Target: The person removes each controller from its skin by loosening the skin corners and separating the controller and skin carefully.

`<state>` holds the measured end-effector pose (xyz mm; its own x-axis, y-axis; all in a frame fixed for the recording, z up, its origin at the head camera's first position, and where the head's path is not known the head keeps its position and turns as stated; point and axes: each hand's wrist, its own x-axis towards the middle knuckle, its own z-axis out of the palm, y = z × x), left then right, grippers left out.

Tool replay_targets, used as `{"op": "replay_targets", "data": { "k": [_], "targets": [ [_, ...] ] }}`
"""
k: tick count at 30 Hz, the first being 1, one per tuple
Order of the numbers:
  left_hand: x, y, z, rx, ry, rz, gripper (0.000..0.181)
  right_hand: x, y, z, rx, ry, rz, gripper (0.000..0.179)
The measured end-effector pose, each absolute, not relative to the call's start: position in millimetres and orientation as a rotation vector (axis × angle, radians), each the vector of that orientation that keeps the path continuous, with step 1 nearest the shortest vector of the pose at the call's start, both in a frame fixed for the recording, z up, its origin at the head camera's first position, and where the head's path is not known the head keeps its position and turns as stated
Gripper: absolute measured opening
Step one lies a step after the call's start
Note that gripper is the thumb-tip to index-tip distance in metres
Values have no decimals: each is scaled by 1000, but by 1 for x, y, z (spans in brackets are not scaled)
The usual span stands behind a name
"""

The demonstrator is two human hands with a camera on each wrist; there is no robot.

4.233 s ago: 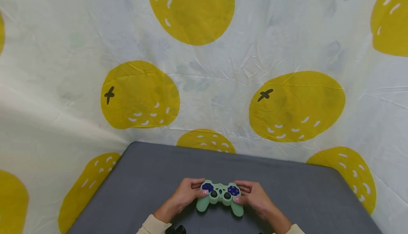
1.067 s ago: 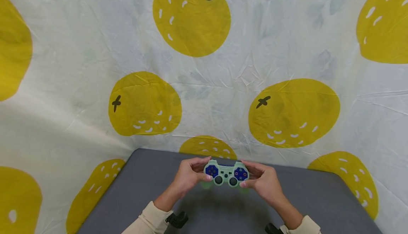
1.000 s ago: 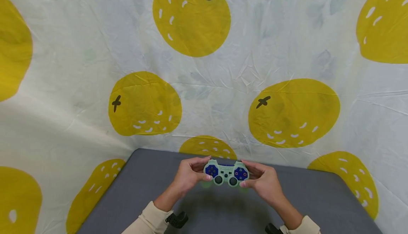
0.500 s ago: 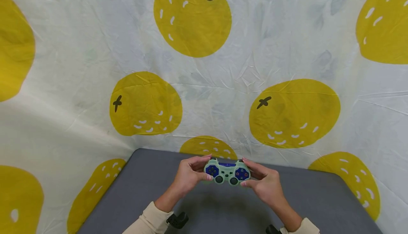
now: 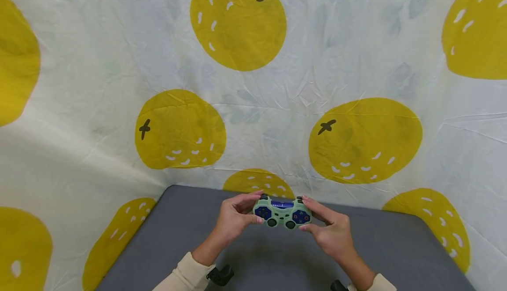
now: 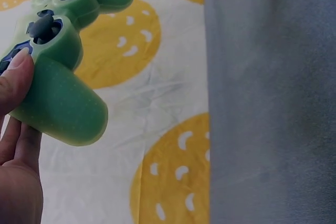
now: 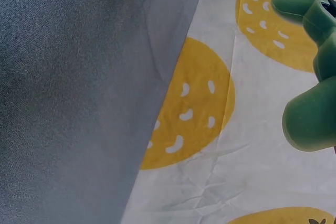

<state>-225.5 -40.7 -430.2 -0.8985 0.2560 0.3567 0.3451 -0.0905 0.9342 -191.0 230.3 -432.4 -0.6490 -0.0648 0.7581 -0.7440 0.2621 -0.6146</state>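
A pale green game controller [image 5: 282, 217] with dark blue button areas and two black thumbsticks is held up above the grey table. The left hand [image 5: 233, 218] grips its left end, thumb on the front near the directional buttons and fingers behind. On the other end, the right hand [image 5: 334, 231] holds it likewise, thumb low beside the right stick. The controller's top edge, with a blue strip and black shoulder buttons, tips into sight; its handles are hidden in the head view. The left wrist view shows a rounded green handle [image 6: 65, 103] free of the palm.
Grey cloth covers the table [image 5: 190, 220], and a soft shadow lies on it below the controller. Behind and at the sides hangs a white sheet [image 5: 269, 137] printed with yellow fruit. Black wrist cameras [image 5: 222, 275] sit at the beige cuffs.
Since the oldest frame, both hands have raised the controller away from the table. Over the last second it has tilted, so more of its top edge shows and its handles have dropped from sight.
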Motion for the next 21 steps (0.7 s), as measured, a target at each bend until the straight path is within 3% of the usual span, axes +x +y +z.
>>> {"op": "replay_targets", "data": {
  "k": [21],
  "targets": [
    [-218, -41, -427, -813, -2062, -2134, 49, -194, 238, -438, 973, -1759, 1242, 77]
  ]
}}
